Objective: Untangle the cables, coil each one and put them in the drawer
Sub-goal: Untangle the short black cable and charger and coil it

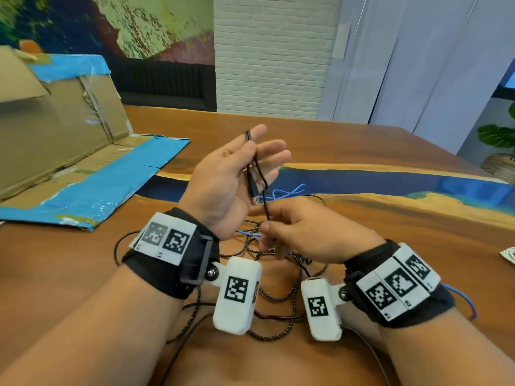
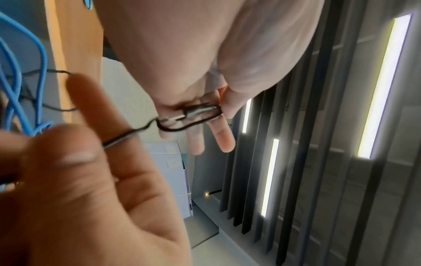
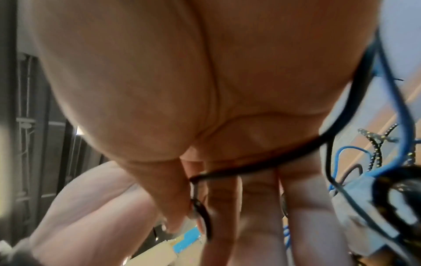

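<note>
A thin black cable (image 1: 260, 174) hangs from my raised left hand (image 1: 250, 146), which faces palm up. Its thumb pinches a small loop of the cable against the index finger, and the USB plug (image 1: 253, 195) dangles below the palm. Just beneath, my right hand (image 1: 267, 225) pinches the same cable between thumb and index finger. The left wrist view shows the plug (image 2: 173, 117) and loop held at my left fingers (image 2: 224, 142). A blue cable (image 1: 289, 190) and a black-and-yellow braided cable (image 1: 278, 296) lie tangled on the wooden table (image 1: 362, 224) under both hands.
An opened cardboard box (image 1: 69, 129) with blue tape lies at the left, its flap flat on the table. A blue resin strip (image 1: 390, 182) crosses the tabletop. A potted plant (image 1: 498, 140) stands beyond the right edge. A small card (image 1: 508, 256) lies at far right.
</note>
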